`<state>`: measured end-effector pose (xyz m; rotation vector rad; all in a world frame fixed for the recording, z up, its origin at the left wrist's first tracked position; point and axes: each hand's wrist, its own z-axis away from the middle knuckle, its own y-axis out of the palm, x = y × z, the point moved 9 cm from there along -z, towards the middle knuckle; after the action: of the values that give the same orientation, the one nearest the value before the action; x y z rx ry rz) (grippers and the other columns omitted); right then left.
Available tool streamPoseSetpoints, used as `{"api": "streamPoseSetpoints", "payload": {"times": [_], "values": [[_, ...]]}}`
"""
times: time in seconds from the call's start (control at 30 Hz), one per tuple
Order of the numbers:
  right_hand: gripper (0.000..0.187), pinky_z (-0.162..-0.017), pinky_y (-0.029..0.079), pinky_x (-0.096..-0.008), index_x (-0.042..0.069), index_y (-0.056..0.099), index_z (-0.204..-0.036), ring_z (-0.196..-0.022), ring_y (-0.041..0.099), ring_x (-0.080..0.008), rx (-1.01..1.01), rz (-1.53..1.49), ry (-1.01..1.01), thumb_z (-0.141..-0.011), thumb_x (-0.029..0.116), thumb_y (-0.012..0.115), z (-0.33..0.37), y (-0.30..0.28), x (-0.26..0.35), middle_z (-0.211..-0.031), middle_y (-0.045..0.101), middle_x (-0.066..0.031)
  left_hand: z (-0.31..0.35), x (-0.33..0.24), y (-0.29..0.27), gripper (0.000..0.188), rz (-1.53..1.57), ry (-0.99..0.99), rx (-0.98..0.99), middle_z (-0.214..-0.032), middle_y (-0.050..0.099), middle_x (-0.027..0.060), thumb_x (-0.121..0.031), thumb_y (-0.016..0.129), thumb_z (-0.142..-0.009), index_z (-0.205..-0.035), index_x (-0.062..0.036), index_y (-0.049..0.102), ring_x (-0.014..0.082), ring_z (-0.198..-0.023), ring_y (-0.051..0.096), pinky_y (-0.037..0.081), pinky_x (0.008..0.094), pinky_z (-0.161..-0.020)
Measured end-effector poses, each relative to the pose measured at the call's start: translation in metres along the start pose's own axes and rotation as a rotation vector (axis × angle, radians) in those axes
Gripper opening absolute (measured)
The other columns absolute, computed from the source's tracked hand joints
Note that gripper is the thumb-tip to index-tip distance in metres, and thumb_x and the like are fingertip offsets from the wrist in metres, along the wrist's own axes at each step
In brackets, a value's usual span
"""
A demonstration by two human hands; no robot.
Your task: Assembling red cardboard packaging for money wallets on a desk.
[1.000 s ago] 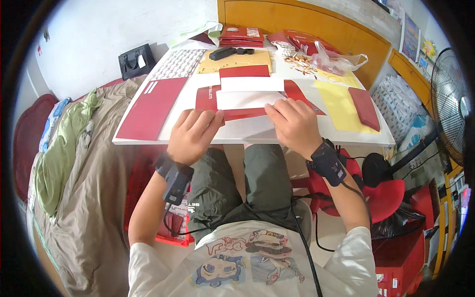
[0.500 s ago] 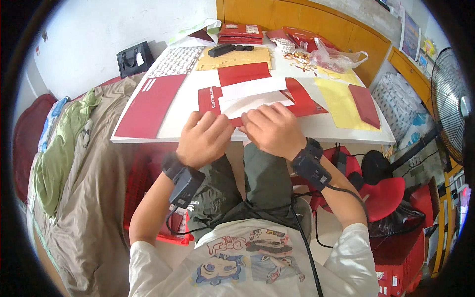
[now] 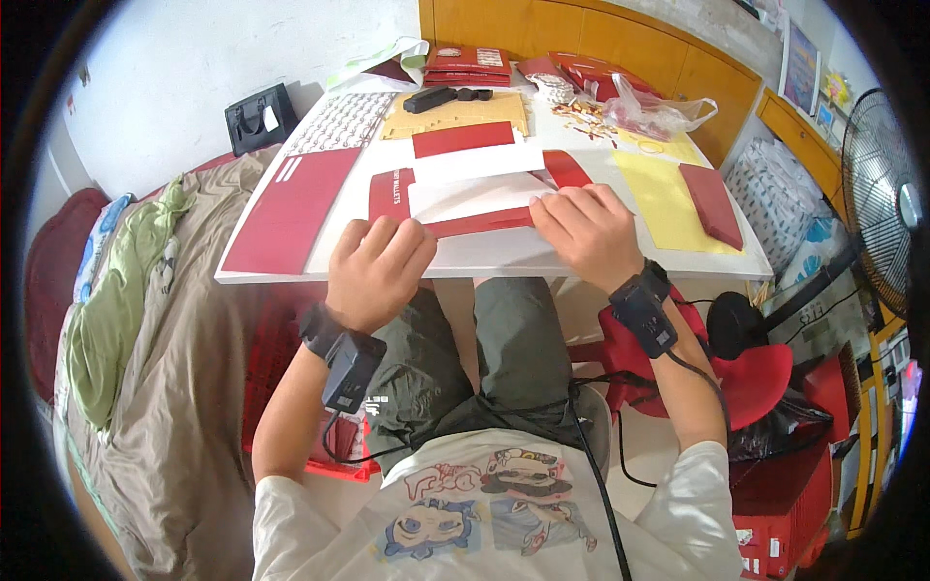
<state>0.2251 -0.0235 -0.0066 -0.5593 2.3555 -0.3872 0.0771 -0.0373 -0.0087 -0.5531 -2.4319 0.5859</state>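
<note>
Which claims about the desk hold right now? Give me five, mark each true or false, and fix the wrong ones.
1. The left hand and right hand are at the near edge of the red folder. True.
2. The yellow sheet lies right of the folder. True.
3. The right hand rests on that sheet. False: it is at the folder's near edge.
4. The black bag stands left of the table. True.
5. The left hand holds the bag. False: the bag stands apart from it.
</note>
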Motion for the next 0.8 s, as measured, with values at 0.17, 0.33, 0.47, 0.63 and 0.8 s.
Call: {"api": "streamPoseSetpoints", "payload": {"times": [0.17,0.33,0.47,0.63,0.8], "values": [[0.016,-0.063,0.043,-0.0289,0.011,0.061,-0.08,-0.072,0.053,-0.0149,0.091,0.024,0.029,-0.074,0.023,0.068,0.015,-0.007,-0.012,-0.078,0.055,0.0013,-0.001,-0.008,-0.005,0.012,-0.007,0.045,-0.03,-0.071,0.048,0.0005,-0.015,0.069,-0.073,-0.076,-0.0097,0.058,0.0172,-0.067,0.052,0.039,0.0309,-0.06],[0.021,-0.061,0.041,-0.0281,0.012,0.056,-0.073,-0.068,0.05,-0.015,0.052,0.18,0.026,-0.076,0.028,0.069,0.025,-0.013,-0.03,-0.075,0.052,0.0017,0.005,0.009,-0.01,0.017,0.019,-0.015,-0.043,-0.069,0.046,0.0015,-0.015,0.07,-0.073,-0.075,-0.0082,0.055,0.0183,-0.065,0.05,0.037,0.0318,-0.058],[0.011,-0.064,0.041,-0.0279,0.011,0.058,-0.077,-0.073,0.051,-0.0127,0.173,0.114,0.001,-0.075,0.018,0.066,0.035,-0.001,-0.028,-0.079,0.054,0.0022,0.007,0.008,-0.012,0.017,0.022,0.042,-0.047,-0.071,0.047,0.0017,-0.012,0.071,-0.071,-0.078,-0.0062,0.057,0.0178,-0.066,0.051,0.038,0.0319,-0.058],[0.011,-0.065,0.042,-0.0271,0.012,0.058,-0.078,-0.073,0.051,-0.0125,0.038,0.043,-0.05,-0.069,0.014,0.064,0.019,-0.01,-0.016,-0.079,0.052,0.003,0.013,-0.006,-0.001,0.018,0.026,0.177,0.058,-0.08,0.053,0.0016,-0.011,0.071,-0.071,-0.084,-0.0047,0.06,0.0154,-0.068,0.053,0.039,0.0305,-0.058],[0.01,-0.064,0.042,-0.0272,0.013,0.059,-0.078,-0.073,0.051,-0.0132,0.046,0.011,-0.123,-0.069,0.015,0.062,0.017,0.001,0.001,-0.078,0.051,0.0027,0.008,-0.016,-0.006,0.018,0.015,0.228,-0.036,-0.08,0.049,-0.0001,-0.013,0.063,-0.063,-0.08,-0.01,0.058,0.0124,-0.068,0.048,0.036,0.0272,-0.055]]}}
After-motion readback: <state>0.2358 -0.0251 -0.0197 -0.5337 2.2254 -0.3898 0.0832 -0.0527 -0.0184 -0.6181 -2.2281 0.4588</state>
